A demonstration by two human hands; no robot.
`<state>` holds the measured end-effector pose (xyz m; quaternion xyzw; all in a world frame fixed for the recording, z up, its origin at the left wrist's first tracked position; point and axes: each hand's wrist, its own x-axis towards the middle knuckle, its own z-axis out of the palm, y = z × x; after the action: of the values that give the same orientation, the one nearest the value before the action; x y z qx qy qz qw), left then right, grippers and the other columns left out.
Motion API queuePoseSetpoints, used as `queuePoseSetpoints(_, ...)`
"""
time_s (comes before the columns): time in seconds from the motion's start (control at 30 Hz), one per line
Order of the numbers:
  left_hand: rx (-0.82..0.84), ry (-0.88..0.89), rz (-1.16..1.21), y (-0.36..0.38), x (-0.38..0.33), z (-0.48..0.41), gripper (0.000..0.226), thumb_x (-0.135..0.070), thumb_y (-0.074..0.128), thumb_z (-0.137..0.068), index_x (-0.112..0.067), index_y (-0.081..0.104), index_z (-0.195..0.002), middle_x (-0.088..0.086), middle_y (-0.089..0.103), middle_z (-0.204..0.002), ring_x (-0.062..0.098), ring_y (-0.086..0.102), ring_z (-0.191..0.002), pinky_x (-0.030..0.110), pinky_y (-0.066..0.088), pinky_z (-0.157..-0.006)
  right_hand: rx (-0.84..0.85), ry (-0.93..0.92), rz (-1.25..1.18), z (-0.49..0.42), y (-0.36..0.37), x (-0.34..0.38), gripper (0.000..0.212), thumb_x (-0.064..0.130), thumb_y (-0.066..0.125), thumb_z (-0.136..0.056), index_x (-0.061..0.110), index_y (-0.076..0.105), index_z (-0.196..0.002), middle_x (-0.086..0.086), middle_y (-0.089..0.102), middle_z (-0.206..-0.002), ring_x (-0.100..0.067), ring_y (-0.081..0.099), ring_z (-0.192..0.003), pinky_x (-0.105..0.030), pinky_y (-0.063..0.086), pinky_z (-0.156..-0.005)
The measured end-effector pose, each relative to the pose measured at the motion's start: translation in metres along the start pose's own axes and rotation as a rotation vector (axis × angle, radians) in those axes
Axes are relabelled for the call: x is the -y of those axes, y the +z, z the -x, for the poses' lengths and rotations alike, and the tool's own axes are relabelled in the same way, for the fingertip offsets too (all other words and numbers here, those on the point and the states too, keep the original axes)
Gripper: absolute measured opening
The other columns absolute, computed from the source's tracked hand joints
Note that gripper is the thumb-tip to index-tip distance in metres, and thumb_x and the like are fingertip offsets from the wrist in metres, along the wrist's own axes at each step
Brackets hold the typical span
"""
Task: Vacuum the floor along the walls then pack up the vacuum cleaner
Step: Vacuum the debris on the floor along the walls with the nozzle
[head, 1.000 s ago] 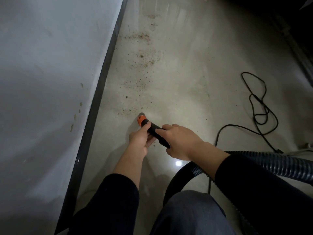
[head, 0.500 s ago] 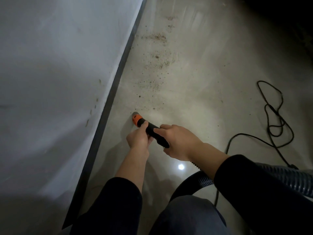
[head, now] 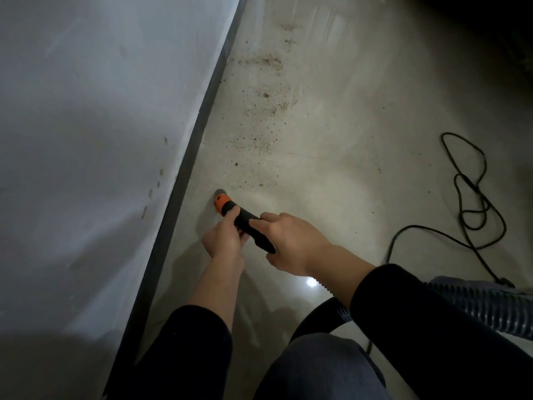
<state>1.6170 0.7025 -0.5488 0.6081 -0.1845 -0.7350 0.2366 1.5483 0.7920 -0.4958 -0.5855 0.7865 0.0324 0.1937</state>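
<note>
Head view, looking down at a pale floor [head: 360,157] beside a grey wall [head: 86,125].

- Hidden or cut off: the vacuum cleaner's body is out of frame. The ribbed hose [head: 476,306] runs off the right edge, and its near stretch passes behind the right forearm. The mouth of the vacuum nozzle [head: 227,209] faces the floor and cannot be seen. The top right corner is too dark to read. The near end of the power cord [head: 471,183] slips behind the hose.
- Nozzle: black with an orange collar, its tip down on the floor close beside the dark skirting strip [head: 184,180]. I cannot tell whether it touches the strip.
- Hands: both are clamped on the nozzle, close together. The left hand [head: 223,239] is curled round it just behind the collar. The right hand [head: 294,243] grips the rear end, with its forefinger lying along the top.
- Counts: two hands, one nozzle, one hose, one cord lying in loose loops.
- Brown grit [head: 265,96] is scattered ahead of the nozzle in several patches, too fine to count.
- The wall carries a few small stains.
- One bright glint on the floor [head: 311,282].
</note>
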Motion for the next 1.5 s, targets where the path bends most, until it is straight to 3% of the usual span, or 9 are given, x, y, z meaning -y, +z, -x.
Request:
queuePoseSetpoints(0.27, 0.102, -0.061, -0.040, 0.025, 0.014, 0.008, 0.016, -0.013, 0.073, -0.086, -0.008, 0.058, -0.081, 0.014, 0.066, -0.089, 0.021, 0.068, -0.079, 0.026, 0.057, -0.062, 0.018, 0.099, 0.006, 0.015, -0.007, -0.018, 0.048, 0.013, 0.058, -0.084, 0.017, 0.046, -0.131, -0.004, 0.051, -0.108, -0.021, 0.042, -0.080, -0.031, 0.034, -0.062)
queuePoseSetpoints(0.47, 0.145, -0.093, -0.073, 0.041, 0.028, 0.011, 0.016, -0.013, 0.073, -0.086, -0.005, 0.060, -0.084, 0.015, 0.068, -0.092, 0.020, 0.068, -0.080, 0.025, 0.057, -0.058, 0.028, 0.161, -0.007, 0.028, -0.014, -0.029, 0.044, 0.013, 0.059, -0.084, 0.016, 0.049, -0.127, -0.003, 0.051, -0.102, -0.020, 0.043, -0.080, -0.030, 0.034, -0.062)
queuePoseSetpoints(0.7, 0.220, -0.131, -0.141, 0.043, 0.032, 0.011, 0.026, -0.016, 0.072, -0.087, -0.001, 0.060, -0.103, 0.014, 0.068, -0.093, 0.016, 0.067, -0.071, 0.022, 0.057, -0.052, 0.041, 0.212, 0.022, 0.035, -0.016, -0.028, 0.036, 0.010, 0.057, -0.084, 0.014, 0.050, -0.120, -0.004, 0.046, -0.095, -0.021, 0.043, -0.078, -0.031, 0.035, -0.059)
queuePoseSetpoints(0.83, 0.261, -0.160, -0.173, 0.051, 0.038, 0.013, 0.033, -0.016, 0.072, -0.087, 0.003, 0.061, -0.111, 0.017, 0.069, -0.096, 0.018, 0.069, -0.070, 0.029, 0.060, -0.067, 0.049, 0.258, 0.067, 0.041, -0.018, -0.028, 0.035, 0.008, 0.057, -0.084, 0.012, 0.049, -0.118, -0.007, 0.046, -0.097, -0.022, 0.040, -0.078, -0.031, 0.034, -0.060)
queuePoseSetpoints(0.93, 0.298, -0.176, -0.184, 0.059, 0.045, 0.015, 0.037, -0.015, 0.072, -0.088, 0.004, 0.061, -0.117, 0.018, 0.069, -0.100, 0.020, 0.070, -0.075, 0.029, 0.059, -0.063, 0.055, 0.295, 0.068, 0.047, -0.020, -0.033, 0.035, 0.006, 0.055, -0.084, 0.011, 0.049, -0.118, -0.007, 0.047, -0.098, -0.022, 0.040, -0.078, -0.030, 0.033, -0.057)
queuePoseSetpoints(1.23, 0.343, -0.166, -0.247, 0.077, 0.052, 0.015, 0.032, -0.016, 0.070, -0.089, 0.001, 0.061, -0.114, 0.013, 0.068, -0.092, 0.018, 0.067, -0.071, 0.027, 0.055, -0.058, 0.038, 0.365, 0.042, 0.051, -0.022, -0.043, 0.034, 0.005, 0.053, -0.084, 0.011, 0.048, -0.118, -0.005, 0.041, -0.095, -0.023, 0.039, -0.080, -0.031, 0.033, -0.061)
queuePoseSetpoints(1.33, 0.350, -0.153, -0.251, 0.081, 0.050, 0.012, 0.035, -0.015, 0.070, -0.088, 0.003, 0.061, -0.117, 0.020, 0.068, -0.104, 0.022, 0.068, -0.076, 0.028, 0.055, -0.058, 0.030, 0.359, 0.018, 0.048, -0.022, -0.048, 0.032, 0.006, 0.053, -0.084, 0.012, 0.049, -0.116, -0.003, 0.042, -0.095, -0.022, 0.039, -0.080, -0.031, 0.032, -0.061)
queuePoseSetpoints(1.5, 0.370, -0.162, -0.218, 0.079, 0.041, 0.009, 0.021, -0.010, 0.065, -0.092, 0.001, 0.061, -0.109, 0.015, 0.067, -0.092, 0.020, 0.066, -0.076, 0.027, 0.055, -0.059, 0.016, 0.334, 0.004, 0.040, -0.024, -0.050, 0.033, 0.005, 0.052, -0.084, 0.012, 0.050, -0.116, -0.005, 0.048, -0.101, -0.022, 0.040, -0.079, -0.024, 0.024, -0.049)
